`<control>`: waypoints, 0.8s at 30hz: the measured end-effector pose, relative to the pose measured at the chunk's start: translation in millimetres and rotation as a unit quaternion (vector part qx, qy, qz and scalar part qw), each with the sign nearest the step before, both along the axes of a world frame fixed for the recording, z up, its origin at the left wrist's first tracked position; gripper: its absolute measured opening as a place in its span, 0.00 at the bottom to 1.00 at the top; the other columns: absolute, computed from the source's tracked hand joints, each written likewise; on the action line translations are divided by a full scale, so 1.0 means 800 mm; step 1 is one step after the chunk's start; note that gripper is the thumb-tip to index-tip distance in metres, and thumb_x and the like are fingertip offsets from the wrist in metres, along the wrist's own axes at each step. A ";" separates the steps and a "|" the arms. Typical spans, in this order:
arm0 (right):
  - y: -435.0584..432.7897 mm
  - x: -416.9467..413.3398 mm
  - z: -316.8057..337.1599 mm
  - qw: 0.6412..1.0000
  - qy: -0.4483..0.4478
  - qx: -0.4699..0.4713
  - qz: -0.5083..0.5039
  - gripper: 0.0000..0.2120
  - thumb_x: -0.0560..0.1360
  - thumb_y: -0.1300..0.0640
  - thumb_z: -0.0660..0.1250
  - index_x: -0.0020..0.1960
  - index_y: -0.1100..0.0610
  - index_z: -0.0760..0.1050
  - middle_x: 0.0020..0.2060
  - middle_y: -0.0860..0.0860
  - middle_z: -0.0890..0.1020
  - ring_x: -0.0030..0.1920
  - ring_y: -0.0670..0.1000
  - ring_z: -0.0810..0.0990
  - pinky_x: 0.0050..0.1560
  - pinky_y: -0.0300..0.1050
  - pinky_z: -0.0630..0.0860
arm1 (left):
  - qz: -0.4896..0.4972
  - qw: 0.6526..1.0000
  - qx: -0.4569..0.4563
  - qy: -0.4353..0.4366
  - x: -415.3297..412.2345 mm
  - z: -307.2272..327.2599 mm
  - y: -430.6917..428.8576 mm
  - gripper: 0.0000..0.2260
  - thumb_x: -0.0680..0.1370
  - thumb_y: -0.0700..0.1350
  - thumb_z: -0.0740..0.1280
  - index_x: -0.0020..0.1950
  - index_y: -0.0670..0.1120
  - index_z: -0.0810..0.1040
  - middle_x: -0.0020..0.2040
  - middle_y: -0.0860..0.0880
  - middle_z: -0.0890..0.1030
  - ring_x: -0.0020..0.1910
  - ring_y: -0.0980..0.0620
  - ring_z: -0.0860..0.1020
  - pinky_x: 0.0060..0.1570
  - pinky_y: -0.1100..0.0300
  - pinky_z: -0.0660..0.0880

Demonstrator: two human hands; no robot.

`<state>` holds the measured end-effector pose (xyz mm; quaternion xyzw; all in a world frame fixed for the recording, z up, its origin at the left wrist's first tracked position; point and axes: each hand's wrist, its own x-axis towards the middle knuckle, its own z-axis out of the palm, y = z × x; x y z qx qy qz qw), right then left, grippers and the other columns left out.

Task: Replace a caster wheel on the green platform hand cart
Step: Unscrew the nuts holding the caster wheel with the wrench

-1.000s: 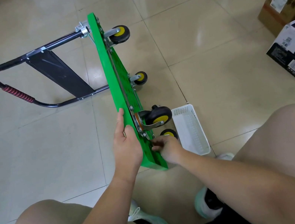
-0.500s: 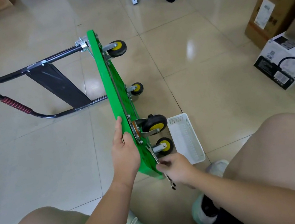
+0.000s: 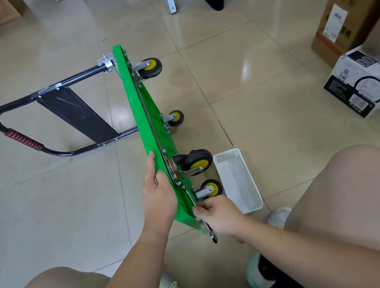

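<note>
At frame centre, the green cart [image 3: 139,117] stands on edge; the left hand [image 3: 159,199] clasps its near rim, while the right hand [image 3: 219,214] pinches a wrench [image 3: 213,236], seemingly set by the nearest caster [image 3: 212,187].

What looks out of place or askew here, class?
The green cart stands on its side edge, wheels pointing sideways, steadied by the left hand; the right hand holds a wrench at its underside. Nothing looks spilled or broken.

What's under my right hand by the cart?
A metal wrench, its end sticking out below the right hand, lying along the green platform. The hand covers its middle.
</note>
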<state>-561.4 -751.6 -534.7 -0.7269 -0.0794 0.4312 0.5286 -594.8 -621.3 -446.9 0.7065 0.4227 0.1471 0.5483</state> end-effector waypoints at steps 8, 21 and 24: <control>0.007 0.008 -0.008 0.997 0.058 0.045 -0.013 0.05 0.80 0.54 0.67 0.51 0.47 0.82 0.38 0.48 0.82 0.34 0.46 0.78 0.43 0.42 0.77 | -0.001 1.000 0.001 -0.007 0.001 -0.010 0.004 0.24 0.85 0.43 0.52 0.79 0.63 0.63 0.68 0.57 0.78 0.54 0.61 0.79 0.48 0.71 0.73; 0.045 0.044 -0.063 0.999 -0.011 -0.043 0.015 0.15 0.78 0.69 0.66 0.62 0.62 0.80 0.55 0.54 0.82 0.59 0.53 0.78 0.62 0.41 0.72 | -0.014 0.999 0.029 0.013 0.000 -0.007 0.002 0.24 0.86 0.43 0.52 0.80 0.62 0.62 0.71 0.64 0.73 0.54 0.73 0.76 0.50 0.76 0.70; 0.055 0.059 -0.071 1.000 -0.002 -0.028 -0.006 0.15 0.77 0.73 0.64 0.60 0.65 0.81 0.51 0.55 0.82 0.56 0.56 0.78 0.66 0.47 0.72 | -0.014 0.998 0.044 0.040 0.002 -0.002 0.004 0.24 0.86 0.43 0.52 0.80 0.62 0.62 0.50 0.77 0.77 0.39 0.70 0.76 0.43 0.70 0.73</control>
